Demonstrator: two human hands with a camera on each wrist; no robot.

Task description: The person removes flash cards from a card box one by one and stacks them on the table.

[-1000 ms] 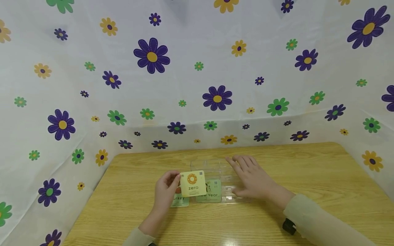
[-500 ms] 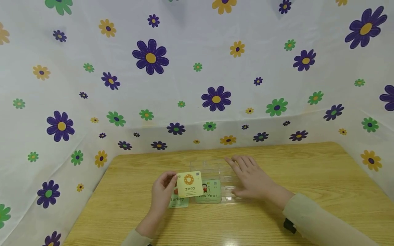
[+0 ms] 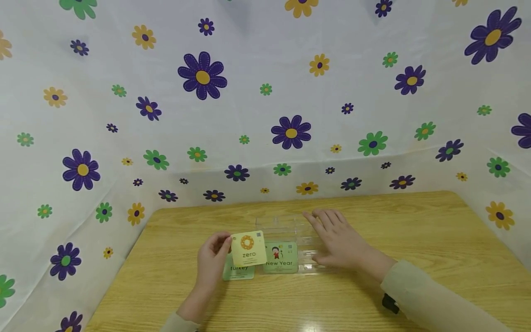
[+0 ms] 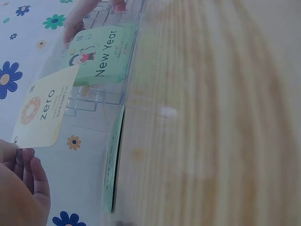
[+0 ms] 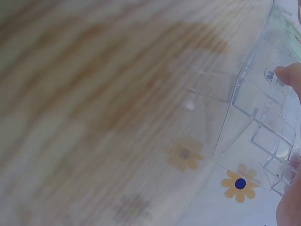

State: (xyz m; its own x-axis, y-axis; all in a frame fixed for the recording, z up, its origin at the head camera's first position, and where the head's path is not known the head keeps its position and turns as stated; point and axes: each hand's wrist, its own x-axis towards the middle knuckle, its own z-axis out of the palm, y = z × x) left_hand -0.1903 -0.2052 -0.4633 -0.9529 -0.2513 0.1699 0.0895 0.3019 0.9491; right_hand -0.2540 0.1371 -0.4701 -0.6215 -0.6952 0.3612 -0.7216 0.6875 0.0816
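Left hand [image 3: 210, 263] has the yellow "zero" card [image 3: 249, 251] pinched by its left edge, thumb on the front, so the card sticks out to the right of the fingers, orange ring picture up top. It's held above the table [image 3: 265, 304], overlapping the green "turkey" card [image 3: 238, 273]. Just right of that, a green "New Year" card [image 3: 280, 258] sits in the clear plastic holder [image 3: 275, 222]. Right hand [image 3: 338, 240] is spread over the holder, thumb well apart, touching it. Smaller print's too tiny to read.
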